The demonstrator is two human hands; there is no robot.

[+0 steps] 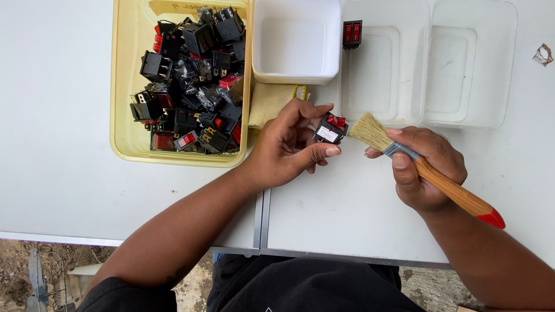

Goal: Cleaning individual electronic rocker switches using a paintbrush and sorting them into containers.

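Far left: a translucent yellow plastic bin (122, 86), rounded at the corners, heaped with boxy black rocker switches (193, 81), glossy, many with red faces and metal tabs. Just right of it, a folded yellow cloth (269, 103) tucked under a white square tub (296, 40) with smooth walls. Below that, the left hand (286, 150), fingers closed around a small black switch (329, 130) with red rockers and a white label, held above the matte white table (347, 214). Touching the switch's right side, the pale, splayed bristles of a paintbrush (370, 132), grey ferrule, varnished wooden handle with a red tip. Wrapped firmly about that handle, the right hand (428, 167). Behind, a clear two-compartment tray (430, 63) with one red-faced switch (352, 33) at its left edge. Far right, a torn paper scrap (543, 55).
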